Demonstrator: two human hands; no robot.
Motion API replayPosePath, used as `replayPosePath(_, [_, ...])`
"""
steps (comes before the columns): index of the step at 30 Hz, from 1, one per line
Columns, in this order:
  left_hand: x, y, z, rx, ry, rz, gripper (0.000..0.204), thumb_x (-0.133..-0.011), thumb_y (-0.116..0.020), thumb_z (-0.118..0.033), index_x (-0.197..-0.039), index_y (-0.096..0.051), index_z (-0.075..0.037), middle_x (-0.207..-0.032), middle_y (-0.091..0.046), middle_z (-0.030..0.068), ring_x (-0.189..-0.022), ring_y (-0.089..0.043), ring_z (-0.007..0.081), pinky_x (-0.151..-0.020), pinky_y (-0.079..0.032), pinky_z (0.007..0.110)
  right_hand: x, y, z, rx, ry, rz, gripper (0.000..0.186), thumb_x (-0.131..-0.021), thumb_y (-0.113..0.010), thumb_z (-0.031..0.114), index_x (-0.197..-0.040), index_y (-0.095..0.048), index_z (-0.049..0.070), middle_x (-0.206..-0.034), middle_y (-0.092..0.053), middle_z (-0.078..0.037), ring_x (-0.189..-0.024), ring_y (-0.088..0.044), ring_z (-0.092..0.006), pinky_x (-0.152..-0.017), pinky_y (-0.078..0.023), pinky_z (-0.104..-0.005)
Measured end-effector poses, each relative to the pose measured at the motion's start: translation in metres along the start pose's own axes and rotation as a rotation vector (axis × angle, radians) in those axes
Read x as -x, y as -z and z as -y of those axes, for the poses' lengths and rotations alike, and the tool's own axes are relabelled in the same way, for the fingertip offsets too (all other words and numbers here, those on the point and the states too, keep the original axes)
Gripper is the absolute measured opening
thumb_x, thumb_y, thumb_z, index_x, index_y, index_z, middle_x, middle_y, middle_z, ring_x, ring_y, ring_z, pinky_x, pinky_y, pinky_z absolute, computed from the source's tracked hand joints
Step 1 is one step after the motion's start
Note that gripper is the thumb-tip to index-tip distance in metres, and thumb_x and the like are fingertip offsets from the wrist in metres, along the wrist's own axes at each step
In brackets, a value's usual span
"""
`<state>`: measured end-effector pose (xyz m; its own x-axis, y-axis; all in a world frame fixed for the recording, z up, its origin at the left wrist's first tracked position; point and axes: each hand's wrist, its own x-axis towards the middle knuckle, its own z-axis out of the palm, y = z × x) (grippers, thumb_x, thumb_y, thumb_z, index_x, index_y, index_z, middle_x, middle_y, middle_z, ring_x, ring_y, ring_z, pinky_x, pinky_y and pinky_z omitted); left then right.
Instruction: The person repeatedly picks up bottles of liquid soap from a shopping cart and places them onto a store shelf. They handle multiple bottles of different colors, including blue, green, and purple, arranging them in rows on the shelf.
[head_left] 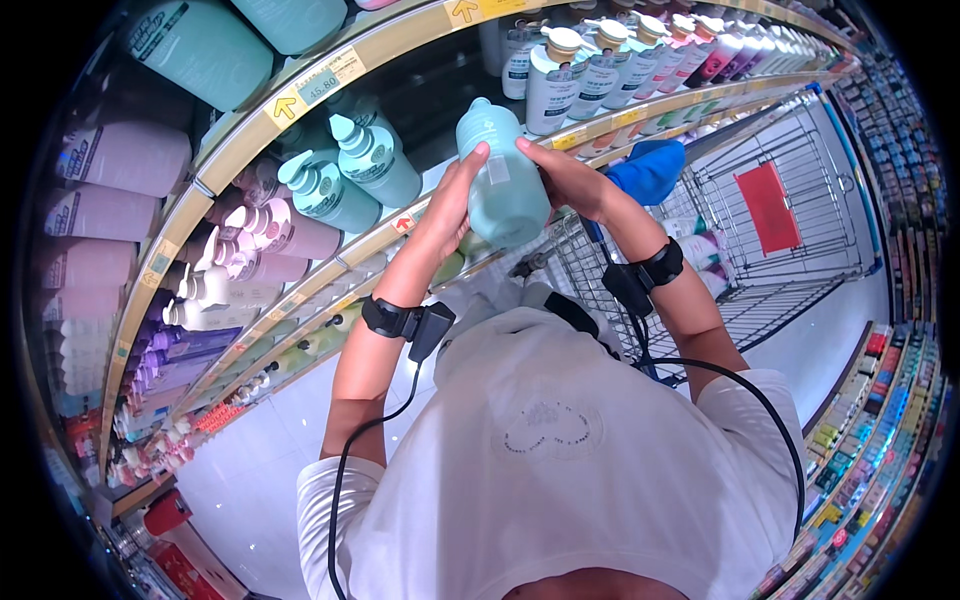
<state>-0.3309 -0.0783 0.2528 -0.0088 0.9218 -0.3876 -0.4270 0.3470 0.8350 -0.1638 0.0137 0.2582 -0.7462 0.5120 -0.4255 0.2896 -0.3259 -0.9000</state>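
Note:
A pale mint-green bottle point(500, 195) is held out in front of my chest, its narrow neck pointing away from me toward the shelves and a light label on its side. My left hand point(460, 190) grips it from the left with the thumb on its surface. My right hand point(565, 180) holds it from the right, thumb near the shoulder of the bottle. Just beyond and left, mint pump bottles point(380, 165) stand on a shelf, with a row of white pump bottles point(550, 90) behind on the right.
A curved shelf edge point(230, 135) carries price labels, with pink and purple bottles point(270, 260) along it. A wire shopping cart point(820, 180) with a red panel and a blue item point(650, 170) stands to my right. Another product shelf point(860, 420) lines the far right.

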Motion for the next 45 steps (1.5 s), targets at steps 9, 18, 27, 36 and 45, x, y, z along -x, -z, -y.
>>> replayPosePath(9, [-0.010,0.001,-0.011,-0.023,-0.054,-0.058,0.073,-0.087,-0.056,-0.050,-0.133,-0.034,0.003,-0.117,-0.056,0.0146,-0.099,-0.061,0.0182,-0.080,-0.051,0.030,-0.023,0.019,0.007,0.008,-0.015,0.134,0.068,-0.090,-0.040,0.062,-0.120,-0.051,0.002,-0.097,-0.062,-0.011,-0.076,-0.064,-0.0168,-0.059,-0.051,-0.0296])
replayPosePath(18, [-0.071,0.034,0.025,-0.717,-0.741,-0.343,0.098,-0.075,-0.073,-0.026,-0.144,-0.008,0.001,-0.133,-0.041,0.0246,-0.116,-0.052,0.0324,-0.095,-0.044,0.039,-0.087,0.024,0.002,0.128,0.200,0.139,0.055,-0.079,-0.068,0.039,-0.115,-0.053,0.000,-0.095,-0.061,-0.007,-0.081,-0.060,-0.0136,-0.068,-0.048,-0.0241])
replayPosePath(27, [-0.107,0.077,0.031,-0.794,-0.729,-0.373,0.107,-0.069,-0.074,-0.012,-0.147,-0.001,-0.007,-0.140,-0.031,0.0221,-0.128,-0.036,0.0342,-0.104,-0.034,0.041,-0.171,0.017,-0.025,0.192,0.358,-0.298,0.081,-0.054,-0.087,0.019,-0.116,-0.041,-0.005,-0.108,-0.057,-0.014,-0.098,-0.058,-0.0207,-0.083,-0.048,-0.0328])
replayPosePath(36, [-0.142,0.085,0.046,-0.856,-0.671,-0.702,0.105,-0.062,-0.078,-0.008,-0.144,-0.012,-0.004,-0.125,-0.044,0.0245,-0.117,-0.042,0.0412,-0.099,-0.038,0.044,-0.205,-0.013,-0.038,0.347,0.677,-0.639,0.090,-0.050,-0.087,0.023,-0.116,-0.034,-0.006,-0.107,-0.055,-0.021,-0.101,-0.058,-0.0319,-0.085,-0.048,-0.0375])
replayPosePath(45, [-0.156,0.089,0.041,-0.981,-0.402,-0.725,0.099,-0.059,-0.081,-0.014,-0.135,-0.021,0.007,-0.128,-0.043,0.0269,-0.118,-0.045,0.0390,-0.100,-0.038,0.042,-0.206,0.027,-0.065,0.579,0.664,-0.430,0.093,-0.054,-0.079,0.007,-0.131,-0.026,-0.001,-0.116,-0.047,-0.018,-0.106,-0.050,-0.0298,-0.089,-0.045,-0.0346])
